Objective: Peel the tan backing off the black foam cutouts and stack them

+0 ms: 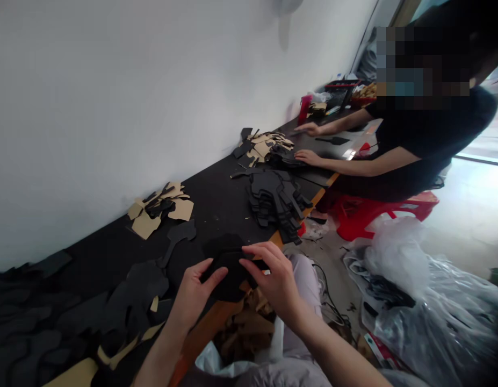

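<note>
Hands [232, 277] — 2, left and right — hold 1 black piece [226, 274].

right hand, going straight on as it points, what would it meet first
The right hand would likely meet the dark flat piece near the pale scraps, beyond the held piece, though depth is unclear.

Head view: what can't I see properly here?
All in the head view:
- Black piece: the left hand and right hand cover parts of it, and dark on dark hides its outline.
- Black pile: cut off by the left edge.
- Red stool: partly hidden by the other person.
- Basket: too small to tell what's inside.
</note>
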The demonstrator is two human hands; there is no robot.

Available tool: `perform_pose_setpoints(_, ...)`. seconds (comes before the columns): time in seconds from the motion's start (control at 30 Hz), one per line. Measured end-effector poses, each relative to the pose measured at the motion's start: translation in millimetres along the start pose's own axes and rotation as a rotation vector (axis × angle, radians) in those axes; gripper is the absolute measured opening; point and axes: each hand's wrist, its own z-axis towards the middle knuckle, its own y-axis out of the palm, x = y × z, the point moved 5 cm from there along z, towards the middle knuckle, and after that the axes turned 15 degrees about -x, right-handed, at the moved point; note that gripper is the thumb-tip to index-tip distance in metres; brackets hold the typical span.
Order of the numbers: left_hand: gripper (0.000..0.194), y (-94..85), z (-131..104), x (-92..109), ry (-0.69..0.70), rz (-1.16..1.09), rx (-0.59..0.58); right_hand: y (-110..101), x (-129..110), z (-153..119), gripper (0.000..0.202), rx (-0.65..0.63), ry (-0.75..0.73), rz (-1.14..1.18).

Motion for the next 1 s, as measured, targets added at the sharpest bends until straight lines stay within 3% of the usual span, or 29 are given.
perform_pose_setpoints(0.2,0.056,9.3,-11.5,3.1,-0.029,-0.032,-0.019,0.5,-7.1,2.2,0.007,0.048,-0.094,-0.014)
perform_pose_setpoints(0.33,0.075,3.5,-13.4,11.7,0.04,0.043,0.007,4.3,-10.9,-4.7,0.009,-0.034,-0.29,-0.085)
perform_pose_setpoints(0.47,0.053,4.9,-9.4,15.0,0.046,0.121,-0.112,10.6,-12.3,-15.2,0.013,-0.201,-0.463,-0.157)
perform_pose_setpoints(0.53,0.057,6.3,-9.5,15.3,0.042,0.121,-0.13,10.9,-11.5,-18.5,0.012,-0.216,-0.491,-0.162)
perform_pose_setpoints(0.63,0.085,7.9,-13.1,16.6,0.05,0.088,-0.098,6.5,-7.8,-18.8,0.009,-0.118,-0.425,-0.049)
perform_pose_setpoints(0.7,0.091,11.2,-15.1,16.7,0.03,0.085,-0.13,4.3,-4.2,-17.5,0.009,-0.051,-0.318,0.018)
perform_pose_setpoints(0.8,0.077,16.0,-15.6,17.5,0.014,0.095,-0.209,4.0,-1.0,-16.2,0.008,-0.025,-0.182,0.04)
perform_pose_setpoints(1.0,0.055,21.4,-13.4,17.6,-0.027,0.037,-0.333,11.1,9.5,-17.8,0.008,-0.115,-0.061,0.125)
